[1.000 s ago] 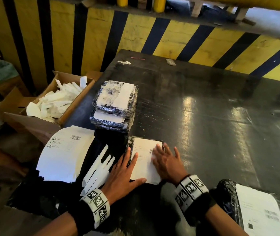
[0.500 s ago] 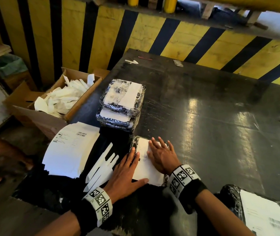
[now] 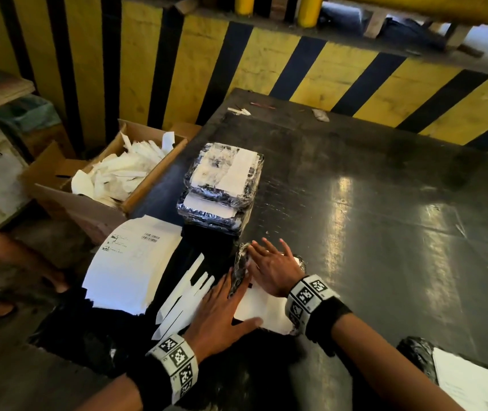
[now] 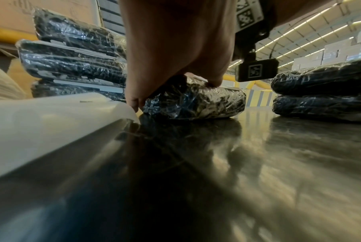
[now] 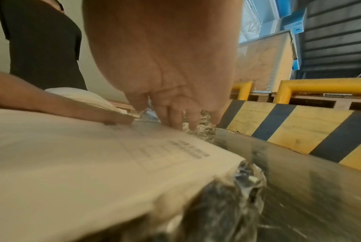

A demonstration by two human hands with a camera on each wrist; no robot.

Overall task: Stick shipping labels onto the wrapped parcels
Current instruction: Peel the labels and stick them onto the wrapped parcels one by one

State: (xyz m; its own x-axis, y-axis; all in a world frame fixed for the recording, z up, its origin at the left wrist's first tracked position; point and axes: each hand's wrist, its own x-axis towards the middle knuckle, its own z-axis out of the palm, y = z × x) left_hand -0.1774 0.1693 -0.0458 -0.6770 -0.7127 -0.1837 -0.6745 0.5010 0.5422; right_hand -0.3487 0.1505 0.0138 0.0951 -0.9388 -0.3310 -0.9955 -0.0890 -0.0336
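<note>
Since 1.0 s ago the right hand [image 3: 275,266] has slid from the right edge of the label [image 3: 262,311] up and across to its far end, while the left hand [image 3: 222,310] has kept to the near left side. Both hands lie flat with fingers straight, so neither grip closes on anything. They press the white label down onto the parcel [image 4: 196,99], which lies on the dark bench [image 3: 385,232] right in front of the person.

The right fingers [image 5: 175,119] reach the far edge of the label, where crinkled clear wrap shows just past them. The left thumb rests on the label's near edge, and the other left fingers lie along the parcel's left side. The label's long axis runs away from the person, and the right hand covers its far half, so that hand seems better placed to smooth the rest. The label looks almost fully stuck down.

A stack of wrapped parcels [image 3: 222,191] stands just beyond, near the bench's left edge. Loose label sheets [image 3: 131,262] and peeled backing strips [image 3: 183,298] lie to the left of the hands. A cardboard box [image 3: 103,209] of discarded strips sits off the bench's left edge. Another labelled parcel [image 3: 471,384] lies at the near right.
</note>
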